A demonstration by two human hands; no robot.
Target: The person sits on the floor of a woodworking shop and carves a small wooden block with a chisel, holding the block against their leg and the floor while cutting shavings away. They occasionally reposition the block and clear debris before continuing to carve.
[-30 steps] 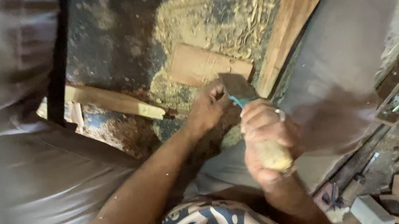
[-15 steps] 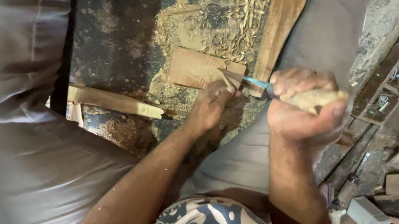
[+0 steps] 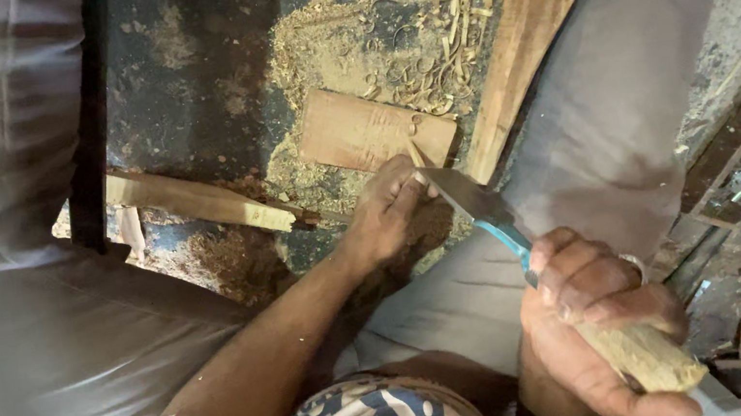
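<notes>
Left hand: the left hand [image 3: 389, 217] reaches down to the dusty floor [image 3: 177, 90], fingers pressed together, pinching a thin wooden sliver [image 3: 414, 154] upright against the near edge of a flat wooden block [image 3: 373, 129].
Sliver: it stands just above the fingertips; its lower end is hidden, so its full length cannot be told.
Chisel: the chisel [image 3: 488, 210] has a long axis that slants from lower right up to upper left, the blade tip touching or just beside the sliver.
Right hand: the right hand [image 3: 590, 302] is clenched around the wooden handle [image 3: 647, 357], farther from the sliver than the left.
Around: wood shavings [image 3: 440, 51] lie beyond the block and a long plank [image 3: 539, 26] lies to its right.
</notes>
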